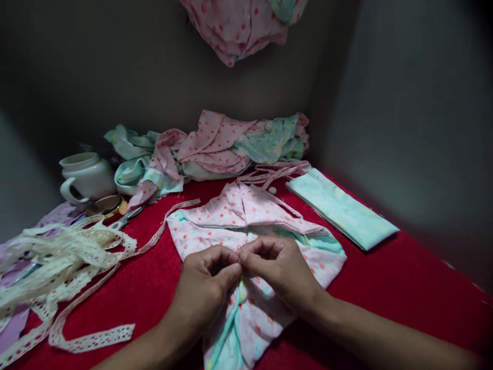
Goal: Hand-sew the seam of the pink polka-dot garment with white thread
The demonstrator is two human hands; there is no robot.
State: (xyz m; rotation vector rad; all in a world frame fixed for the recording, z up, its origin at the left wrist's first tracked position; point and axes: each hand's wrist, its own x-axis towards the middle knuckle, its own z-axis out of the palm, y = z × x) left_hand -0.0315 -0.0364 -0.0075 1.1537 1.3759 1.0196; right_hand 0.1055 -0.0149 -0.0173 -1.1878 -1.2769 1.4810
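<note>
While both hands are pinching shut on one spot at its middle, the left hand (206, 288) and right hand (279, 272) are gathering the pink dotted cotton garment piece (246, 216); cream lace trim (65, 257), left of them, is lying unattached.

The pink floral fabric piece (246, 226) lies on the red table (404, 288), near its front edge and about midway between left and right. It is pale pink with small red dots and mint-green lining showing along folds. Its upper flaps are folded in toward a centre seam, and the lower part is gathered into pleats running toward the front edge. It lies mostly flat, creased at the middle.
</note>
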